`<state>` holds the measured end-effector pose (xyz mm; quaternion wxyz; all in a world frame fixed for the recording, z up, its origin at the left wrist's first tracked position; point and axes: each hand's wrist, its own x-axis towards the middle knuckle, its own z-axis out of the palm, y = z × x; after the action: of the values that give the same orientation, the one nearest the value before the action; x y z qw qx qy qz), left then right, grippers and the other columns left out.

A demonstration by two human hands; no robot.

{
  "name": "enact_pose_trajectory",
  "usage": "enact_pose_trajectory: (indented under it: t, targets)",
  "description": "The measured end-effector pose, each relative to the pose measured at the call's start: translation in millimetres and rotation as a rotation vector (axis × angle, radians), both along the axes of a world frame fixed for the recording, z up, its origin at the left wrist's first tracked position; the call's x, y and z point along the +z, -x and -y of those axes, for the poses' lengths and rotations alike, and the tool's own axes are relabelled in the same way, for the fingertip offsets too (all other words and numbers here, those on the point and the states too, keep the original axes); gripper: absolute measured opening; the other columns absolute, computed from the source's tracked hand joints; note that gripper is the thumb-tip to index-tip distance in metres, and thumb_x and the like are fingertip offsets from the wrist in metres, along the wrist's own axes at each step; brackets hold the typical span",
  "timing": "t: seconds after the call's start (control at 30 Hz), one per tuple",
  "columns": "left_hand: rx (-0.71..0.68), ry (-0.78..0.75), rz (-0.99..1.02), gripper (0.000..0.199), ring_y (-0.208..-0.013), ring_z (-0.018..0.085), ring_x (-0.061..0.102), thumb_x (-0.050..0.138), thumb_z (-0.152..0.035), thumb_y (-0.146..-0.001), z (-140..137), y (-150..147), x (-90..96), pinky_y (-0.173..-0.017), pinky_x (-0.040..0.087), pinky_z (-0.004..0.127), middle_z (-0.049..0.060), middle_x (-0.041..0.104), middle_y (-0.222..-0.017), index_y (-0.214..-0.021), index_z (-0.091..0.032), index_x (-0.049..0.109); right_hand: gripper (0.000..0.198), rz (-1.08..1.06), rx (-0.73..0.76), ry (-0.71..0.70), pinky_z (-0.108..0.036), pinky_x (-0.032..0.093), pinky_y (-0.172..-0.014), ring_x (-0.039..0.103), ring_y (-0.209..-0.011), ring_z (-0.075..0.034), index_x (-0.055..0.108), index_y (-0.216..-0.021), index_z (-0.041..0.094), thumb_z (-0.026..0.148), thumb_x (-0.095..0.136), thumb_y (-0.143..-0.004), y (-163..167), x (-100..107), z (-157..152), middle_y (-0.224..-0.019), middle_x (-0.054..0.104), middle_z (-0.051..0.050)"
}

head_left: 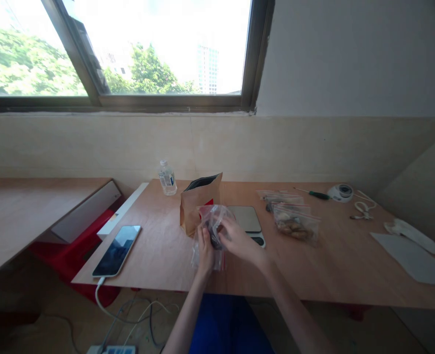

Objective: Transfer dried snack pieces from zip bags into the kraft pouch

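Note:
Between my hands is a clear zip bag (216,216) with something dark inside that I cannot make out. My left hand (205,248) is closed round its left side. On the right side, the fingers of my right hand (232,236) pinch the bag near its upper part. Under my hands lies more clear plastic with a red zip edge (222,260), perhaps another bag. Just behind stands an open brown paper bag (191,211) with a dark lining. A kitchen scale (247,219) sits behind my right hand, partly covered by it.
At right lie several filled zip bags (296,226), a green-handled screwdriver (318,195), a white dome camera (340,193) with a cable, and a white sheet (412,260). At left are a water bottle (167,179) and a charging phone (117,250). A red stool (73,246) stands between the tables.

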<state>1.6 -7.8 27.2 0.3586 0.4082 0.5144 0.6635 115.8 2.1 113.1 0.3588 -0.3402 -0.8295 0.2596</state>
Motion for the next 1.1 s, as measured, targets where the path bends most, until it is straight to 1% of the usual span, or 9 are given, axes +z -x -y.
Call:
enact_pose_trajectory:
  t: [0.07,0.13,0.23,0.33,0.53,0.7,0.77,0.9,1.1]
  targets:
    - [-0.021,-0.027,-0.011,0.045,-0.115,0.019,0.051,0.032,-0.051,-0.088,-3,2,-6.7,-0.098,0.037,0.032,0.009,0.058,-0.12,-0.112,-0.02,0.055,0.045,0.057,0.082,0.023,-0.041,0.03,-0.104,0.042,-0.123,-0.023,0.047,-0.126,0.024,0.013,0.049,-0.082,4,-9,-10,-0.129,0.05,-0.008]
    - [-0.018,-0.014,-0.009,0.044,-0.11,0.019,0.054,0.033,-0.05,-0.088,-5,3,-12.6,-0.095,0.039,0.032,0.01,0.061,-0.114,-0.107,-0.019,0.058,0.044,0.092,0.131,0.06,-0.041,0.032,-0.103,0.045,-0.121,-0.023,0.05,-0.124,0.024,0.016,0.052,-0.081,4,-15,-19,-0.128,0.052,-0.007]
    - [0.018,0.013,-0.025,0.04,-0.101,0.02,0.058,0.035,-0.047,-0.088,-5,4,-17.7,-0.09,0.042,0.033,0.009,0.064,-0.104,-0.1,-0.018,0.059,0.036,0.121,0.16,0.15,-0.038,0.041,-0.093,0.056,-0.105,-0.022,0.058,-0.117,0.022,0.018,0.054,-0.081,3,-20,-27,-0.113,0.063,-0.006]
    - [0.039,0.024,-0.039,0.037,-0.097,0.019,0.059,0.037,-0.046,-0.087,-7,5,-20.4,-0.087,0.043,0.032,0.008,0.064,-0.099,-0.098,-0.018,0.058,0.031,0.097,0.152,0.218,-0.034,0.046,-0.086,0.06,-0.094,-0.02,0.061,-0.112,0.02,0.019,0.054,-0.082,0,-23,-29,-0.104,0.066,-0.006]
    - [0.019,0.044,0.013,0.036,-0.097,0.019,0.059,0.039,-0.045,-0.087,-9,7,-28.4,-0.088,0.043,0.032,0.009,0.064,-0.1,-0.098,-0.017,0.058,0.038,-0.051,0.186,0.373,-0.034,0.045,-0.09,0.057,-0.103,-0.018,0.056,-0.119,0.019,0.024,0.056,-0.082,-4,-36,-30,-0.115,0.061,-0.008]
    - [0.004,0.055,0.057,0.037,-0.094,0.018,0.06,0.04,-0.047,-0.086,-7,7,-28.3,-0.087,0.044,0.031,0.008,0.065,-0.098,-0.097,-0.018,0.06,0.05,-0.247,0.35,0.524,-0.035,0.039,-0.099,0.052,-0.116,-0.017,0.051,-0.122,0.021,0.026,0.065,-0.075,-13,-39,-29,-0.126,0.055,-0.008]
    - [0.005,0.066,0.06,0.039,-0.09,0.017,0.061,0.041,-0.049,-0.084,-8,7,-27.9,-0.085,0.044,0.031,0.008,0.066,-0.094,-0.093,-0.017,0.061,0.052,-0.277,0.368,0.567,-0.036,0.04,-0.099,0.052,-0.115,-0.018,0.052,-0.121,0.021,0.027,0.069,-0.072,-16,-39,-29,-0.125,0.056,-0.009]
    - [-0.023,0.059,0.102,0.041,-0.085,0.017,0.061,0.045,-0.051,-0.082,-9,8,-27.5,-0.08,0.046,0.029,0.007,0.067,-0.089,-0.088,-0.015,0.063,0.044,-0.307,0.256,0.563,-0.038,0.045,-0.093,0.057,-0.109,-0.019,0.059,-0.114,0.022,0.026,0.069,-0.071,-20,-41,-31,-0.12,0.06,-0.009]
    - [-0.067,0.013,0.197,0.034,-0.081,0.013,0.06,0.054,-0.049,-0.077,-5,6,-19.8,-0.077,0.045,0.024,0.003,0.064,-0.087,-0.089,-0.017,0.06,0.04,-0.205,0.23,0.52,-0.033,0.049,-0.083,0.061,-0.099,-0.018,0.058,-0.116,0.02,0.022,0.061,-0.076,-17,-41,-35,-0.116,0.061,-0.009]
